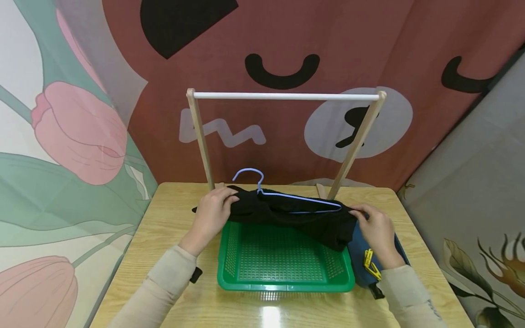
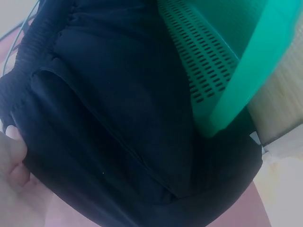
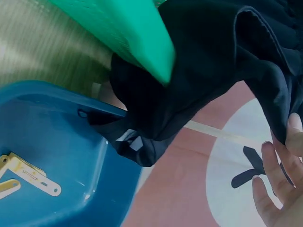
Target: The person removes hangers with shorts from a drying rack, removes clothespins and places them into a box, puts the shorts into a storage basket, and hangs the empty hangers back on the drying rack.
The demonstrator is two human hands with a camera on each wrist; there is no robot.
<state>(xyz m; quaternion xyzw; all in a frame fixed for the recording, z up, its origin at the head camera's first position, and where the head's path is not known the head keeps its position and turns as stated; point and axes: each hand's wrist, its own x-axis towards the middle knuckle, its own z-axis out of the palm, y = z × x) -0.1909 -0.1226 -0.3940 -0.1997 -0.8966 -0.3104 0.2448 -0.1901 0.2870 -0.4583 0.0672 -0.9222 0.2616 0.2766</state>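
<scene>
Black pants [image 1: 283, 212] with a gathered elastic waistband [image 2: 40, 42] stretch between my two hands above a green basket. My left hand [image 1: 215, 207] pinches the left end of the waistband, thumb in front. At the right end, my right hand [image 1: 375, 225] pinches the cloth between thumb and fingers. A light blue hanger [image 1: 301, 197] lies along the waistband, its hook [image 1: 249, 170] standing up near my left hand and its right arm partly inside the waist opening. The hanger's left arm is hidden by the cloth. Dark fabric drapes over the basket's far side.
The green basket [image 1: 285, 287] stands on the wooden table [image 1: 164, 228]. Beside it on the right, a blue bin [image 3: 71, 104] holds yellow clothespins [image 1: 371, 265]. Behind the basket rises a wooden rack with a white rail [image 1: 287, 96], in front of a patterned curtain [image 1: 283, 150].
</scene>
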